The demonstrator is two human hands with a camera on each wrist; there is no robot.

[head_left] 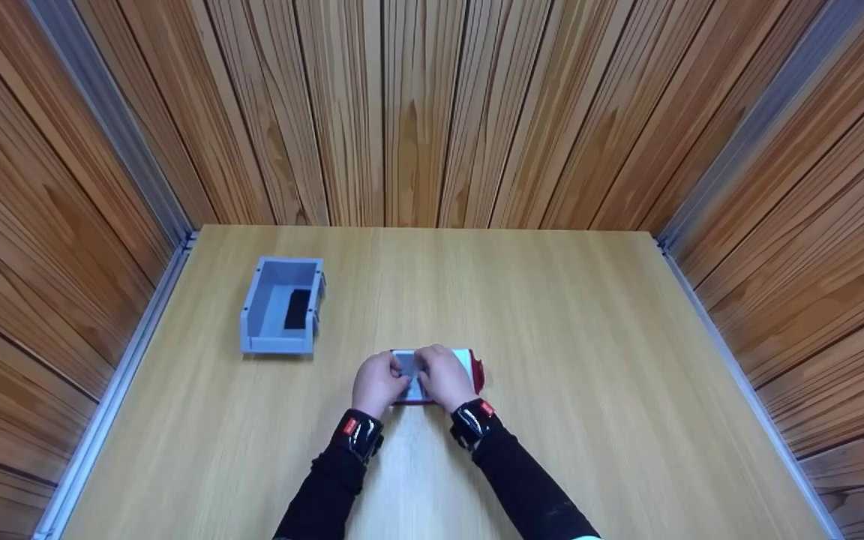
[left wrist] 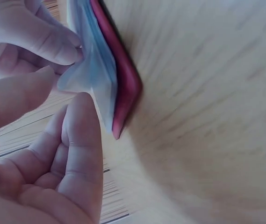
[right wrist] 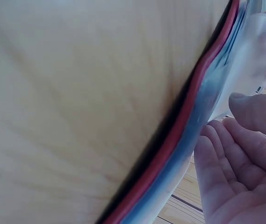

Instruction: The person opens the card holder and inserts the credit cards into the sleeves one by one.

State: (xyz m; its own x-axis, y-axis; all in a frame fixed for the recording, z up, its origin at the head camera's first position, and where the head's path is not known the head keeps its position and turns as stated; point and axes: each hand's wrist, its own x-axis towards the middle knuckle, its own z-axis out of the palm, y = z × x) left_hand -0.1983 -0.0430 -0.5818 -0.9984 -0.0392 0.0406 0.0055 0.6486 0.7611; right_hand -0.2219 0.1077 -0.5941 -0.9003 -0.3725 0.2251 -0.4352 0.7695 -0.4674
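Left hand (head_left: 378, 382): set on the left part of a red flat case (head_left: 476, 373); its fingers (left wrist: 79, 140) are curled loosely beside a clear plastic film (left wrist: 93, 70) at the case's corner. In the left wrist view the film is pinched by fingertips at the top, but whether they belong to this hand cannot be told.

Right hand (head_left: 443, 377): laid over the middle of the case, fingers bent down onto the film. In the right wrist view the palm is seen relaxed and partly open beside the case's edge, while fingertips further up touch the film.

Red flat case: lies flat on the tabletop (head_left: 552, 315), directly under both hands; only its right end and near edge are left uncovered. Judged from the hold, it is steadied by one hand so the thin film can be worked by the other.

Film: a pale bluish-clear sheet lying on the red case, lifted slightly at the corner nearest the left fingers.

Grey bin (head_left: 283, 305): stands well apart from the fingers, to their left and further away; a black object (head_left: 297, 309) lies inside it.

Wrists: dark cuffs with black bands are worn on both.
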